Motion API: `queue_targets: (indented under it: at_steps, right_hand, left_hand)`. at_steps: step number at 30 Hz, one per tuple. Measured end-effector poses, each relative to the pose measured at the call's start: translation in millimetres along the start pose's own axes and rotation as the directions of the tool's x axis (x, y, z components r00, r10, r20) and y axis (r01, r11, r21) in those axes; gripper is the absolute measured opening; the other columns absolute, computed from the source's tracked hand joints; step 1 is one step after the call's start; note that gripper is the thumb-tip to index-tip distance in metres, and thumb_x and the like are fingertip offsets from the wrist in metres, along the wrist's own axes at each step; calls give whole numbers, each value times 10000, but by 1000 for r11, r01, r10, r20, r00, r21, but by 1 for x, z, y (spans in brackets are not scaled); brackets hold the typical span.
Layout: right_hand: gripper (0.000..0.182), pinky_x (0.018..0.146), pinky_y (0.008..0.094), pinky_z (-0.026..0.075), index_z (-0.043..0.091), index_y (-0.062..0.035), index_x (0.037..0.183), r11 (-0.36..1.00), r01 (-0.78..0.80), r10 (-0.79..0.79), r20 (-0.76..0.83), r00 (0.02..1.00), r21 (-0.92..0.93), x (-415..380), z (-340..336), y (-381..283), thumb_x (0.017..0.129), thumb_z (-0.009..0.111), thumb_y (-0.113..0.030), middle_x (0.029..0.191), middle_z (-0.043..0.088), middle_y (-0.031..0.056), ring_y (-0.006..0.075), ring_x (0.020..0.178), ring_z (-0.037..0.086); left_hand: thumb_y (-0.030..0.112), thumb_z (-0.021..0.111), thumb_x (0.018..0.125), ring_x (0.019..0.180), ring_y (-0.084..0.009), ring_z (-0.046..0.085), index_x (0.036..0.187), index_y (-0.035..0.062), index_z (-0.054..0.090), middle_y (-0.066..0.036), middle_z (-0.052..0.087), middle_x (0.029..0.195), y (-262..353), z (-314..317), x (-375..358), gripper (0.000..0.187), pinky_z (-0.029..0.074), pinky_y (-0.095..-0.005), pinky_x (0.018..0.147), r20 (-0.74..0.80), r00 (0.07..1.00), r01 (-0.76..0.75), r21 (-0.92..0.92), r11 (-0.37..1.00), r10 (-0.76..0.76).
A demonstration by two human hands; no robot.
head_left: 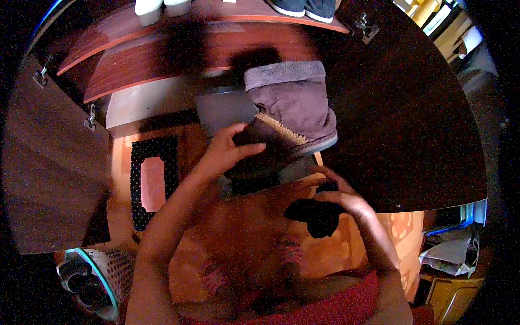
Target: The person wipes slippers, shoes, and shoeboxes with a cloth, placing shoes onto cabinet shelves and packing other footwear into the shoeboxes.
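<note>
Taking the purple boot (292,108) as the landmark and reading from the left: far left of the boot, an open brown cabinet door (49,179) hanging wide, presumably swung aside to give access to the shelves. Down and to the left of the boot, a perforated basket (108,271) with a teal rim sitting on the floor, something dark lying inside it, too blurred to name. Left of the boot and lower, a black dotted mat (154,179) lying flat on the orange floor. Just below and left of the boot, the left hand (227,149) closing around the heel end, thumb spread over the dark sole and fingers tucked behind, likely steadying the boot so it stays level while tilted on its side. Directly under the boot, a dark flat board (271,176) being touched by both hands at its edges; what it is cannot be told. Below and right of the boot, the right hand (338,200) curling shut around a black cloth (317,216), bunched so a fold hangs free below the fingers. Above the boot, dark shoes (303,8) resting on a wooden shelf (179,27), soles down. Far right of the boot, white crumpled bags (449,254) lying low on the floor.
</note>
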State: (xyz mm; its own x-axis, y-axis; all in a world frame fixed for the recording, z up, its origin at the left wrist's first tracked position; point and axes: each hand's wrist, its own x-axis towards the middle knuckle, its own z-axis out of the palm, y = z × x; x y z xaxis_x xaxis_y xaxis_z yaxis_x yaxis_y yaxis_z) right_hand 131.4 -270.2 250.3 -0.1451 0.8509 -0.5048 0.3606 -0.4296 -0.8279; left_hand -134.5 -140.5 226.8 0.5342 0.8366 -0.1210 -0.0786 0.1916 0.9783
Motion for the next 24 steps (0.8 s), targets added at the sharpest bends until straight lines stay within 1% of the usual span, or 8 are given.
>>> queue_targets:
  at_steps: [5, 7, 9, 14, 16, 21, 23, 24]
  right_hand:
    - [515, 909, 290, 357, 478, -52, 1144, 970, 215, -185, -234, 955, 114, -26, -17, -53, 652, 621, -106, 1107, 522, 59, 190, 1027, 479]
    - [632, 925, 291, 347, 401, -55, 1253, 951, 308, -287, -307, 908, 24, -29, -23, -74, 659, 611, -85, 1226, 457, 93, 184, 1127, 427]
    - [702, 933, 298, 343, 334, -53, 1309, 912, 409, -381, -408, 830, -20, -25, -30, -80, 661, 605, -72, 1286, 403, 108, 195, 1161, 401]
    - [641, 871, 265, 379, 375, 12, 1247, 933, 361, -305, -544, 781, -4, -22, -33, -104, 674, 628, -119, 1111, 521, 76, 160, 980, 503]
    - [600, 868, 264, 377, 409, 15, 1206, 939, 341, -264, -555, 789, 38, -22, -33, -103, 673, 636, -140, 1074, 541, 73, 161, 968, 510]
    - [471, 833, 273, 399, 514, -3, 1071, 910, 371, -94, -776, 624, 188, -27, -25, -85, 680, 646, -229, 965, 588, 78, 175, 902, 544]
    - [422, 766, 310, 435, 520, -16, 1047, 809, 449, -57, -708, 704, 381, -32, -32, -85, 725, 610, -273, 959, 580, 57, 171, 860, 547]
    - [385, 762, 314, 441, 531, -25, 1028, 750, 453, -47, -645, 763, 482, -34, -31, -84, 747, 594, -281, 942, 587, 52, 168, 842, 554]
  left_hand:
    - [193, 749, 644, 858, -190, 572, 953, -41, 585, -105, 601, 927, -4, 3, 13, 421, 447, -282, 770, -101, 957, -238, 257, 937, 270]
    - [195, 757, 628, 873, -212, 570, 938, -45, 588, -123, 594, 939, -1, 4, 19, 427, 445, -294, 777, -112, 922, -320, 317, 893, 370]
    - [215, 776, 597, 905, -266, 557, 914, -40, 598, -156, 581, 956, 6, 6, 24, 444, 437, -331, 803, -15, 778, -496, 599, 629, 628]
    - [209, 771, 572, 950, -304, 527, 905, 7, 621, -138, 563, 984, 13, 17, 24, 417, 425, -347, 824, 1, 795, -497, 575, 650, 607]
    - [187, 766, 562, 990, -315, 503, 900, 34, 632, -123, 520, 1088, 21, 22, 13, 394, 419, -356, 843, 32, 723, -454, 774, 440, 690]
    - [154, 791, 535, 1082, -279, 469, 950, -1, 597, -148, 476, 1170, 28, 14, 11, 483, 371, -342, 919, -79, 688, -485, 689, 539, 721]
    - [216, 799, 548, 1082, -300, 448, 1087, 63, 530, -165, 456, 1166, 57, 12, 4, 621, 389, -382, 891, -159, 622, -497, 677, 543, 767]
    - [196, 782, 600, 1107, -285, 428, 1176, 83, 437, -147, 439, 1194, 55, 7, 6, 682, 369, -386, 913, -253, 656, -559, 470, 683, 711]
